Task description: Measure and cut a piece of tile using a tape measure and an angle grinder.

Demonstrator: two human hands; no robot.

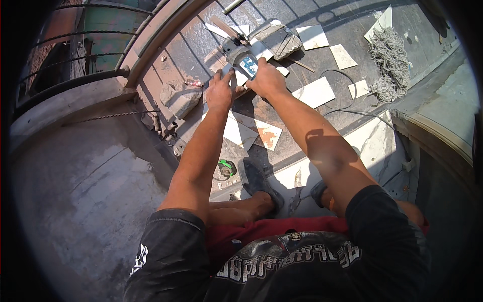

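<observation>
Both arms reach out long and nearly straight, converging over the dusty floor (339,32). The right hand (268,80) has its fingers wrapped round the blue-labelled power tool (248,66), which sits out front among pale tile pieces (315,92). The left hand (220,92) bends forward beside it, knuckles up; I can't tell whether its fingers grip anything.

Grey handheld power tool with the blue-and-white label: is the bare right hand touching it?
Touching. The head view shows the right hand wrapped against the grey power tool, with no gap between thumb and casing.
</observation>
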